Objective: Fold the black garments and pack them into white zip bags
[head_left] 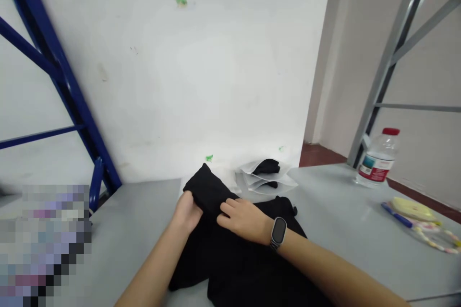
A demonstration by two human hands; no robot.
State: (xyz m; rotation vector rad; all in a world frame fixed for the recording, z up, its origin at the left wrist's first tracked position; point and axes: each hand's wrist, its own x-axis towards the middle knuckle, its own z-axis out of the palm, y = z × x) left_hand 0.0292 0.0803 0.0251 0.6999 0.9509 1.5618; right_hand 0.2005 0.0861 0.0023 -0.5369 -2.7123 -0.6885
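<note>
On the grey table: one heap of soft black cloth (252,259), matte and wrinkled, with a folded, squarish end raised off the heap.
Left hand: the hand (187,212) is nearly closed, pinching the raised end's near-left edge.
Right hand: the hand (242,217) has curled fingers, closed on the cloth's right side; one dark-banded watch (278,231) circles the wrist.
Behind the cloth: two frosted plastic bags (268,175), mouths open, black fabric inside.
Far right: one clear bottle (376,165), red cap; one blue pen (396,215); one yellow packet (412,208); one beaded loop (437,243).
</note>
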